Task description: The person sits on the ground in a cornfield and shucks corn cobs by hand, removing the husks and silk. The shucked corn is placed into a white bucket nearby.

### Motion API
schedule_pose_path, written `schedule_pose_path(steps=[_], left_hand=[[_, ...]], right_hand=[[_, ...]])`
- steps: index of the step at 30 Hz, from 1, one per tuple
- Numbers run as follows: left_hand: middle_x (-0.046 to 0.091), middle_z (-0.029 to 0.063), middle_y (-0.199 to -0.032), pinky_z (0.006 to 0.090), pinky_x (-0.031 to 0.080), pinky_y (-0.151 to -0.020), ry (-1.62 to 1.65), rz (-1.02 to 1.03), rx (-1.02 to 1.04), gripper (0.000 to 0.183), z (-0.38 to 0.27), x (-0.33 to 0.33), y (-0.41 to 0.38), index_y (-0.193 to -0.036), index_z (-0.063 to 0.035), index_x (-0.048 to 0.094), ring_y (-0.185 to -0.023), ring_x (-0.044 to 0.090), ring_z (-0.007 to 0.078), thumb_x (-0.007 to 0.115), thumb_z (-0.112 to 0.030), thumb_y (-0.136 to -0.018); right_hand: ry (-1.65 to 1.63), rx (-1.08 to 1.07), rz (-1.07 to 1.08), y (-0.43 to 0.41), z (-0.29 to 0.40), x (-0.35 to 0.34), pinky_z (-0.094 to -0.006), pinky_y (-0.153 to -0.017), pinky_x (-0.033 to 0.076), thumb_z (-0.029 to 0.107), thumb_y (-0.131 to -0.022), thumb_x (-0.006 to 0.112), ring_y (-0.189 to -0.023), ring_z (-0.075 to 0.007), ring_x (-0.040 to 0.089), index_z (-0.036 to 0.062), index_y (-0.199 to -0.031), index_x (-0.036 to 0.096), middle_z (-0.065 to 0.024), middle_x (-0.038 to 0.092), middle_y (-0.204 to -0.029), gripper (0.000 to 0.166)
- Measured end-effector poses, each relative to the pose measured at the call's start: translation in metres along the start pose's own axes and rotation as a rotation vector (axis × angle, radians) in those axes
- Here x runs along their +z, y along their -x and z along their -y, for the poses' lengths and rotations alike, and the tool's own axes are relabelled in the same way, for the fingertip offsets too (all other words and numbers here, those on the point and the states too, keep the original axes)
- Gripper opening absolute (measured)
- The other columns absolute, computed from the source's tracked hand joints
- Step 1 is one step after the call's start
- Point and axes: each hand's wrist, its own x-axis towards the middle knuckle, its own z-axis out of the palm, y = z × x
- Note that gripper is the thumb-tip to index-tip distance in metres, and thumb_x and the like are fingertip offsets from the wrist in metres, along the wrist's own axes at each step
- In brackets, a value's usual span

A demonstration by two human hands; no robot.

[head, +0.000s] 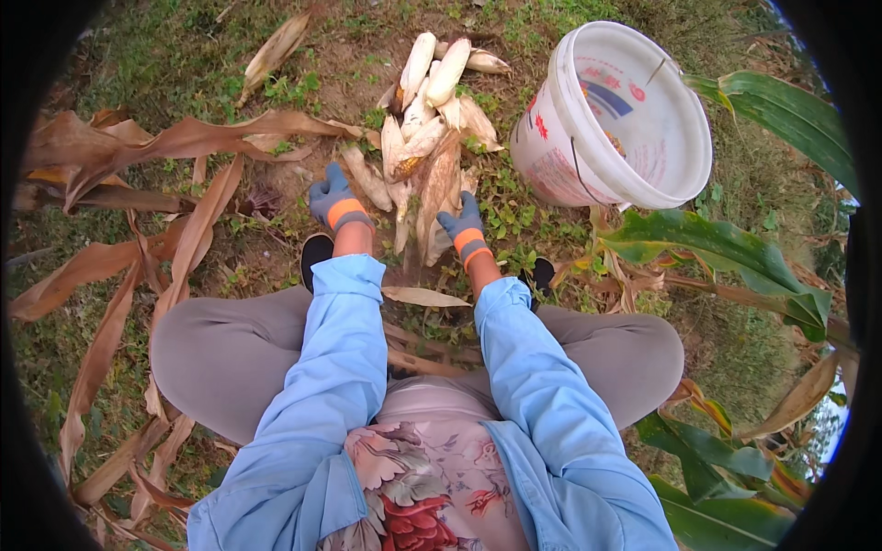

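Note:
A pile of corn ears in pale, dry husks (417, 131) lies on the ground in front of me, with yellow-orange kernels (408, 165) showing on one ear. My left hand (335, 196), in a grey-blue and orange work glove, is just left of the pile. Its thumb and fingers are apart, and I see nothing held in it. At the pile's lower right, my right hand (460, 224), in a matching glove, is against a dry husk (437, 206). Whether its fingers grip the husk is hard to tell.
A white plastic bucket (561, 148) with a wire handle stands to the right, some corn (614, 143) visible inside. Dry corn leaves (186, 241) spread across the left. Green leaves (716, 251) reach in from the right. Another husked ear (275, 55) lies at upper left.

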Motion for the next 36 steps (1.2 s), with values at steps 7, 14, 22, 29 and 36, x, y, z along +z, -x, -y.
schedule_pose_path(steps=[7,14,22,29,36], left_hand=[[0.054,0.0111,-0.069,0.037,0.038,-0.056,-0.042,-0.006,0.089,0.032,0.0,-0.001,-0.016,-0.072,0.0008,0.054,-0.06,0.047,0.0214,0.059,-0.029,-0.08],[0.055,0.0117,-0.083,0.0359,0.041,-0.062,-0.003,0.137,0.231,0.033,-0.006,0.007,0.005,-0.096,0.0044,0.049,-0.07,0.05,0.0205,0.056,-0.025,-0.082],[0.055,0.0123,-0.088,0.0375,0.041,-0.064,0.072,0.173,0.039,0.026,0.007,0.007,0.001,-0.1,0.0003,0.049,-0.072,0.05,0.022,0.052,-0.018,-0.082],[0.052,0.0076,-0.065,0.0372,0.038,-0.056,-0.085,0.161,-0.037,0.025,-0.012,0.005,0.005,-0.075,-0.0019,0.052,-0.057,0.043,0.0186,0.056,-0.026,-0.08],[0.047,0.006,-0.056,0.0356,0.034,-0.049,-0.03,0.116,-0.081,0.043,0.002,0.011,-0.011,-0.064,-0.0036,0.048,-0.048,0.039,0.0176,0.059,-0.044,-0.076]], right_hand=[[-0.029,0.06,0.186,0.008,0.019,0.005,-0.0372,-0.093,0.037,0.022,-0.071,0.065,-0.115,-0.0326,0.041,0.0006,-0.128,0.031,-0.0201,0.04,-0.126,0.07],[0.112,-0.005,0.333,0.036,0.049,0.021,-0.0366,-0.083,0.043,0.028,-0.074,0.06,-0.103,-0.0312,0.051,0.0026,-0.122,0.043,-0.0166,0.049,-0.118,0.057],[-0.208,-0.112,0.583,0.041,0.045,0.027,-0.0332,-0.091,0.038,0.022,-0.068,0.069,-0.11,-0.0256,0.045,0.0001,-0.122,0.039,-0.0162,0.047,-0.119,0.066],[-0.083,-0.021,0.429,0.02,0.013,-0.007,-0.0345,-0.093,0.036,0.027,-0.062,0.073,-0.113,-0.0287,0.042,-0.0025,-0.128,0.029,-0.0185,0.04,-0.125,0.085],[0.178,0.075,0.446,0.027,0.008,0.011,-0.0358,-0.073,0.045,0.026,-0.068,0.068,-0.086,-0.0265,0.057,-0.0049,-0.108,0.051,-0.016,0.059,-0.098,0.053]])
